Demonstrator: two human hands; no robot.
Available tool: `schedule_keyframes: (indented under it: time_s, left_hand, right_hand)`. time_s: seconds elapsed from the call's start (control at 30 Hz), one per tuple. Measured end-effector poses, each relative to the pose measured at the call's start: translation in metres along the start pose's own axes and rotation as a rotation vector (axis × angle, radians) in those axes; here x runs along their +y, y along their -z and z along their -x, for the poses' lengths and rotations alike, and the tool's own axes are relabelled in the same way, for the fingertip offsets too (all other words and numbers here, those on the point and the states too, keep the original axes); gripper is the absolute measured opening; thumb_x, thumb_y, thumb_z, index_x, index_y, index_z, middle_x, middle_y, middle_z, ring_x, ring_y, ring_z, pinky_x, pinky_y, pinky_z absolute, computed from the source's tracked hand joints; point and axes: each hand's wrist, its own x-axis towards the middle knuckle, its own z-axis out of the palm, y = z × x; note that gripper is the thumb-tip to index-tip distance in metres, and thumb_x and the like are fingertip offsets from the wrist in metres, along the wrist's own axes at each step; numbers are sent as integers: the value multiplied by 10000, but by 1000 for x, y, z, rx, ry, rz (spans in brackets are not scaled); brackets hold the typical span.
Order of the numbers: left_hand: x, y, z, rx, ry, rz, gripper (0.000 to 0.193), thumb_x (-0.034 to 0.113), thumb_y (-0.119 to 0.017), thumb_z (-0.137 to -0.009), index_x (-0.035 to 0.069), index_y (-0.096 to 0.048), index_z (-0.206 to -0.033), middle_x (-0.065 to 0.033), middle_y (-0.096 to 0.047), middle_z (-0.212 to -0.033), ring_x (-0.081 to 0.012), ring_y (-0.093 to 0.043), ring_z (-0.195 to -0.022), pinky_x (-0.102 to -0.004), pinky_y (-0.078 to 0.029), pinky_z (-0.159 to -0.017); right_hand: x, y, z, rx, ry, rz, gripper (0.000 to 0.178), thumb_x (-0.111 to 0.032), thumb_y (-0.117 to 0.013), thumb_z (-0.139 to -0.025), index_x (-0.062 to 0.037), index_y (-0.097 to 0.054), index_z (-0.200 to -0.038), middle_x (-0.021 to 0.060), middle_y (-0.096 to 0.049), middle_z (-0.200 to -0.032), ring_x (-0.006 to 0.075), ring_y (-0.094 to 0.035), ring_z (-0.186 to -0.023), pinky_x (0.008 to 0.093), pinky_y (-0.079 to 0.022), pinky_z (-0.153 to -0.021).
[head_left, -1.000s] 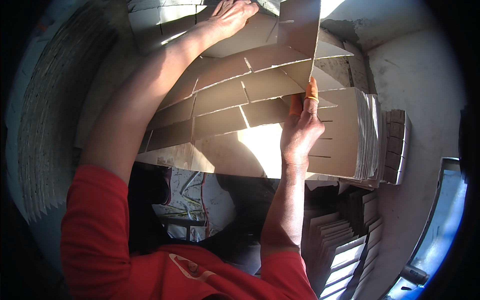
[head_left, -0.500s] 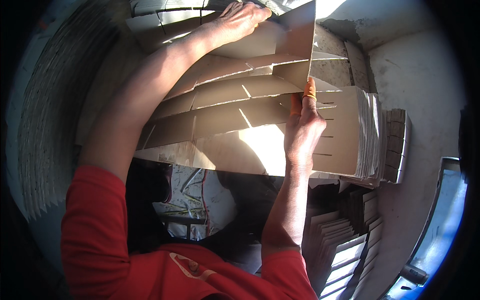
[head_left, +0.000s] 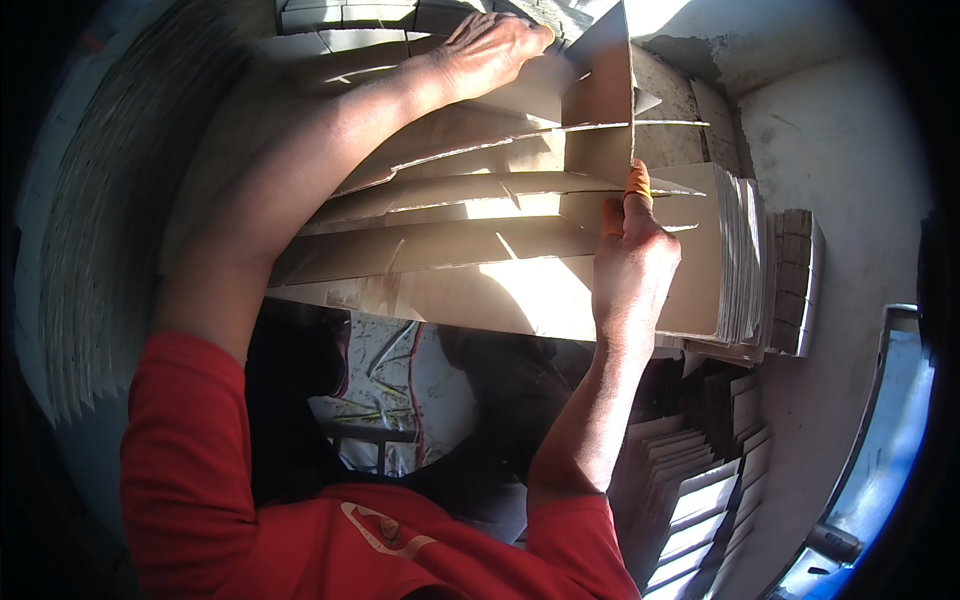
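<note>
A slotted cardboard cross strip (head_left: 605, 95) stands on edge, meeting several long slotted cardboard strips (head_left: 440, 240) that run left to right. At its near end, my right hand (head_left: 635, 250) pinches the cross strip between thumb and forefinger, both in orange finger covers. My left hand (head_left: 490, 50) reaches over the long strips to the far side. Its fingers are bent closed around the far part of the cardboard strips, and the exact grip is partly hidden. Bright sunlight falls across the wooden board (head_left: 400, 298) under the strips.
Right of my right hand lies a stack of slotted cardboard sheets (head_left: 700, 270), with a bundle (head_left: 795, 280) beyond it. More cardboard stacks (head_left: 690, 500) stand below on the right. A tall stack (head_left: 120, 220) fills the left side. A blue-and-grey framed object (head_left: 880, 440) is at the right rim.
My right hand and the near end of the cross strip have moved a little to the right. My left hand has shifted slightly right and nearer. The long strips have shifted with them.
</note>
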Motion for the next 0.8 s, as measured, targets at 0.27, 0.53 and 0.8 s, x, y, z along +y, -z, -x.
schedule_keyframes:
  time_s: [0.27,0.53,0.8]
  left_hand:
    - [28,4,9,-418,239,244,156,124,-420,-865,-10,-459,-794,-244,-517,-730,-383,-527,-665,-457,-421,-611]
    - [26,14,21,-374,183,272,94,-58,-490,-712,-34,-416,-764,-244,-498,-740,-394,-473,-655,-450,-394,-593]
    - [30,11,32,-353,249,244,95,47,-467,-774,-41,-440,-755,-252,-518,-721,-397,-560,-718,-453,-424,-609]
  right_hand:
    - [3,3,3,-102,7,95,347,15,-517,-803,-8,-612,-1136,216,-638,-764,337,-652,-685,399,-502,-625]
    - [2,15,5,-138,-10,-7,213,25,-545,-788,45,-600,-993,247,-612,-741,372,-632,-686,419,-489,-612]
    - [0,17,10,-173,34,23,280,24,-552,-779,19,-607,-1053,256,-610,-768,392,-625,-705,434,-479,-614]
